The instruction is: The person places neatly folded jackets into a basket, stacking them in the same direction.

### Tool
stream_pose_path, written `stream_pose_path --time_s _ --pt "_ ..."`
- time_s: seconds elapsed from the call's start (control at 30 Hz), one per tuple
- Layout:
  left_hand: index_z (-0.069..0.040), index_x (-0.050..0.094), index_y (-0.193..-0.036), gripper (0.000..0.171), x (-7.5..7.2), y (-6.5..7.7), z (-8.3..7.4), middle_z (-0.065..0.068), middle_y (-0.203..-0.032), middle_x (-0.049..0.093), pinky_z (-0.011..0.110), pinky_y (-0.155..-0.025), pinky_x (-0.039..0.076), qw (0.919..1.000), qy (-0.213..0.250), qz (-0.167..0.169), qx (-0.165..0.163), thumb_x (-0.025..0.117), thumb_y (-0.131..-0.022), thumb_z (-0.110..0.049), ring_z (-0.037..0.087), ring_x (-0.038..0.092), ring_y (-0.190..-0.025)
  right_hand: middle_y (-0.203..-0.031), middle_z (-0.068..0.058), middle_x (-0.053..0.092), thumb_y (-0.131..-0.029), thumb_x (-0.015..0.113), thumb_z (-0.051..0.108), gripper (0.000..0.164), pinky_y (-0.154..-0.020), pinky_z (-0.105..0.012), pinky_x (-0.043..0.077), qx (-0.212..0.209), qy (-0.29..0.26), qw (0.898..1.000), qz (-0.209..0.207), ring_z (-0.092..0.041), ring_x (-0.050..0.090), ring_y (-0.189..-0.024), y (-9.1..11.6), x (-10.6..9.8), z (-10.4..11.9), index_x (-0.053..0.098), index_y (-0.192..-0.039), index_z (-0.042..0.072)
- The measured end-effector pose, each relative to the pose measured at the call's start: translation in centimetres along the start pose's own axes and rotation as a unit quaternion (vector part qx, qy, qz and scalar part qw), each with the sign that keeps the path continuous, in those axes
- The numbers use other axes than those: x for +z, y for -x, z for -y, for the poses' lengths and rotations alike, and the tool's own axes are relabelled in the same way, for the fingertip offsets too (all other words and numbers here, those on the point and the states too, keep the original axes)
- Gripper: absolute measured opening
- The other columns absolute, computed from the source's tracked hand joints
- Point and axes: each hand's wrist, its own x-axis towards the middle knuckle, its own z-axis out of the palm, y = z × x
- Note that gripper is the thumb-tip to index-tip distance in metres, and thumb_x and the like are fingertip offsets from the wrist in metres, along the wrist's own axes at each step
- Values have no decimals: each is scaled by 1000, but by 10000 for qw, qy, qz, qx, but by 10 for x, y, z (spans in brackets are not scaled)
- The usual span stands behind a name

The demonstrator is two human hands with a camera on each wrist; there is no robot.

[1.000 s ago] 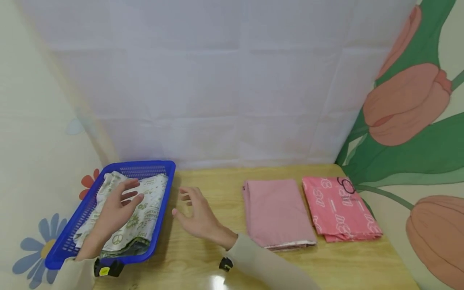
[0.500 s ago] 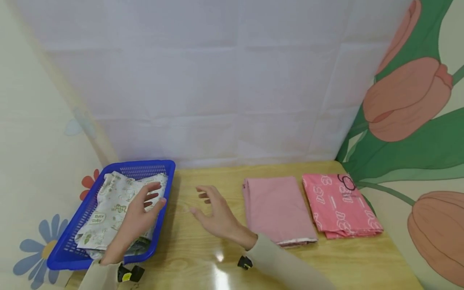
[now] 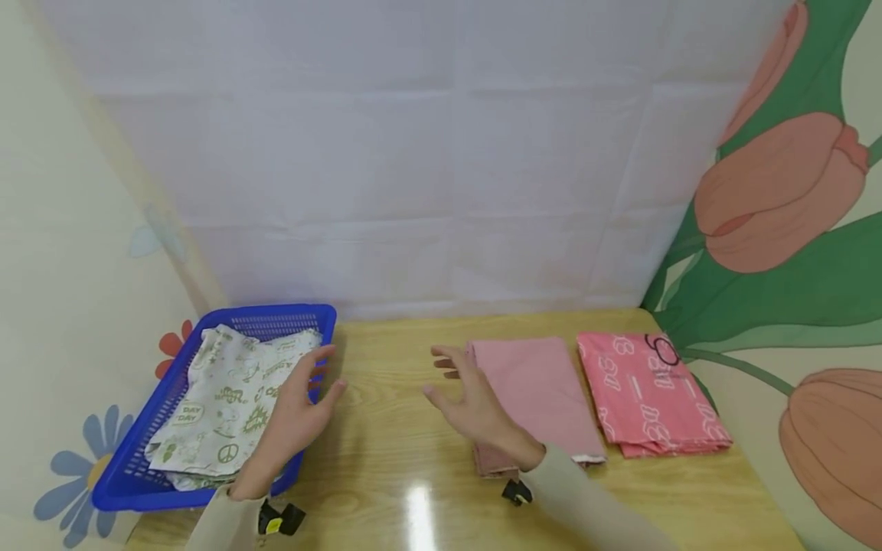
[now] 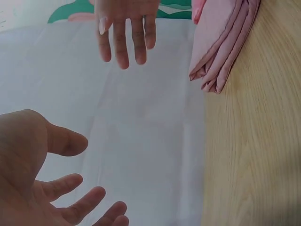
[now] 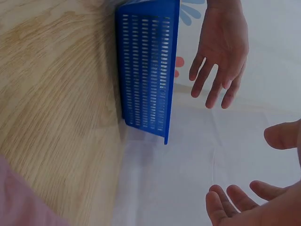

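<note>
My left hand (image 3: 296,409) hovers over the right rim of a blue plastic basket (image 3: 131,501), its fingers relaxed and holding nothing. In the basket lies a folded white cloth (image 3: 230,398) with green print, partly hidden by that hand. My right hand (image 3: 475,402) is above the left edge of a folded plain pink cloth (image 3: 544,383), palm turned inward, with nothing in it. In the left wrist view, the right hand (image 4: 127,28) shows loose, straight fingers. The right wrist view shows the left hand (image 5: 221,52) beyond the basket's slotted side (image 5: 146,70).
A brighter pink folded cloth (image 3: 651,394) with white print lies at the right of the wooden table (image 3: 386,444). White sheeting (image 3: 413,153) hangs behind the table. Walls with painted flowers (image 3: 772,195) stand on both sides.
Both hands have moved right, the left from over the middle of the basket to its right rim, the right from beside the basket to the pink cloth. The cloths stay put.
</note>
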Motion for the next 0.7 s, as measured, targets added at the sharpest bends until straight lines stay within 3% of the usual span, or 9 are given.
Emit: stream_pose_path --time_s 0.27,0.47,0.7 --pt "-6 48 -155 54 19 -5 -7 22 -153 56 66 -103 49 9994 318 127 -32 67 -105 -9 46 60 -133 -154 -11 53 -104 71 17 59 -113 -54 50 -368 5 9990 -268 -37 57 -137 9 -26 -21 46 -157 12" --pt "-7 49 -155 55 38 -5 -9 21 -153 57 68 -104 49 9979 603 223 -36 69 -103 -8 47 60 -133 -150 -11 57 -103 72 14 58 -111 -55 52 -370 16 9980 -513 -42 58 -135 16 -39 -29 48 -155 12" --pt "-5 49 -154 55 65 -4 -11 23 -153 56 68 -104 49 9970 725 272 7 70 -103 -9 47 59 -133 -152 -21 54 -100 71 4 57 -107 -64 52 -505 171 9956 -771 -48 60 -131 23 -52 -44 49 -153 3"
